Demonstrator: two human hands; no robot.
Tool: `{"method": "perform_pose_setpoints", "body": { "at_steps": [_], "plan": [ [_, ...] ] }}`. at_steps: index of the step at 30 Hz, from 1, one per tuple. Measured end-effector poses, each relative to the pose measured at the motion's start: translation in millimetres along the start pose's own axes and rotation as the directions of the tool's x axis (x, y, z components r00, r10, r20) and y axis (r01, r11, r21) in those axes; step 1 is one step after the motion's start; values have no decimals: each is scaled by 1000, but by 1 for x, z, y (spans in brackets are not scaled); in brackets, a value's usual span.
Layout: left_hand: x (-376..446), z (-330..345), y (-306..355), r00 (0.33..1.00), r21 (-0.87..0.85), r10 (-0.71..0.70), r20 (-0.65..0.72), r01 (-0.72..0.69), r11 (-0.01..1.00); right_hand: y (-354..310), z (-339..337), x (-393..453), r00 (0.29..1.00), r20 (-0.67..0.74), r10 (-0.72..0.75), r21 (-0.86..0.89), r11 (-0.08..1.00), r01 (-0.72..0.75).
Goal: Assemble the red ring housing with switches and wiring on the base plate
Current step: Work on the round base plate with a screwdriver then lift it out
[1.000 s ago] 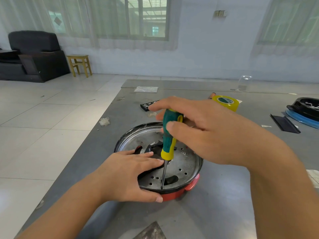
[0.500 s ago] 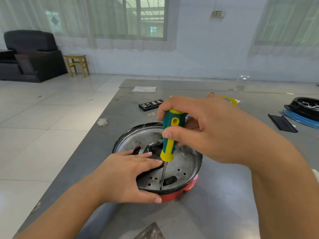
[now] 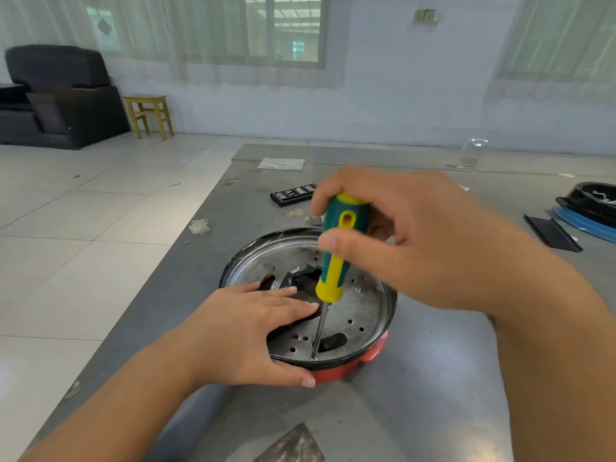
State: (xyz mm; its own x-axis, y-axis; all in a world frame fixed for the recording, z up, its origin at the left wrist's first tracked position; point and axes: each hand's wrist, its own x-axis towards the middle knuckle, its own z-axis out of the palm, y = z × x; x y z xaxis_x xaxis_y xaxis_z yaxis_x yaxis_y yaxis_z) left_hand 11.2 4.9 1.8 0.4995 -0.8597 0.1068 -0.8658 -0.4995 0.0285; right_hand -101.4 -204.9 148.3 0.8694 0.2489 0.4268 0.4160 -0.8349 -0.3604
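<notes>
Driving a screw near the front rim of the base plate (image 3: 363, 305): right hand (image 3: 410, 241) curls round the screwdriver (image 3: 333, 261), tip seated by the rim. Left hand (image 3: 246, 331) lies flat-fingered on the plate, thumb against the red ring housing (image 3: 346, 370) beneath. Judgement: keep the shaft in line with the screw and press down so the tip does not slip out. Surface (image 3: 433, 395) edge runs close on the left; open room lies right and front.

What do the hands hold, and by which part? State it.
The right hand grips a green-and-yellow-handled screwdriver by the upper handle. The left hand holds the round metal base plate at its near rim, fingers flat on top, thumb against the edge.
</notes>
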Motion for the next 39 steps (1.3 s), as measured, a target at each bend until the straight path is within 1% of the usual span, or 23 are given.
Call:
{"method": "perform_pose_setpoints", "body": {
  "at_steps": [2, 4, 7, 9, 12, 14, 16, 19, 22, 24, 26, 28, 32, 35, 39],
  "plan": [
    [0, 2, 0, 1000, -13, -2, -18, 2, 1000, 5, -11, -3, 991, -128, 34, 32, 999, -30],
    [0, 4, 0, 1000, -17, -2, -30, 1, 1000, 14, -21, -6, 967, -239, 84, 44, 996, -76],
    [0, 4, -1, 999, -32, -9, -34, 8, 999, 35, -27, -7, 927, -333, 170, -12, 983, -185],
    [-1, 4, -2, 1000, -23, -6, -28, 5, 1000, 53, -27, -7, 882, -413, 226, -12, 967, -254],
    [-1, 4, -1, 1000, -13, 6, -18, -6, 1000, 81, -22, -12, 782, -544, 303, 81, 947, -310],
    [-1, 3, -1, 1000, -14, 13, -26, -13, 1000, 99, -13, -20, 727, -595, 342, 143, 935, -323],
    [-2, 1, -1, 998, -9, 15, -63, -16, 1000, 116, 2, -30, 684, -616, 391, 204, 918, -340],
    [-5, -3, -1, 997, -1, 20, -71, -20, 1000, 138, 35, -47, 636, -610, 473, 299, 880, -369],
    [-8, -9, 1, 997, -9, 20, -73, -21, 1000, 154, 68, -64, 608, -567, 555, 394, 831, -392],
    [-10, -12, 1, 997, -16, 24, -72, -25, 1000, 163, 84, -72, 598, -504, 623, 469, 779, -417],
    [-13, -13, -2, 998, -22, 22, -51, -23, 999, 171, 93, -77, 608, -432, 665, 501, 738, -452],
    [-15, -12, -7, 999, -20, 20, -43, -20, 1000, 177, 99, -82, 637, -378, 672, 471, 732, -492],
    [-18, -12, -2, 993, -42, 4, -119, -9, 999, 182, 108, -85, 726, -299, 619, 307, 783, -541],
    [-9, -4, 19, 976, 27, 14, -216, -8, 1000, 183, 114, -83, 805, -234, 546, 146, 838, -526],
    [8, 10, 50, 954, 110, -61, -293, 96, 989, 184, 120, -82, 871, -179, 457, -16, 884, -467]
  ]
}}
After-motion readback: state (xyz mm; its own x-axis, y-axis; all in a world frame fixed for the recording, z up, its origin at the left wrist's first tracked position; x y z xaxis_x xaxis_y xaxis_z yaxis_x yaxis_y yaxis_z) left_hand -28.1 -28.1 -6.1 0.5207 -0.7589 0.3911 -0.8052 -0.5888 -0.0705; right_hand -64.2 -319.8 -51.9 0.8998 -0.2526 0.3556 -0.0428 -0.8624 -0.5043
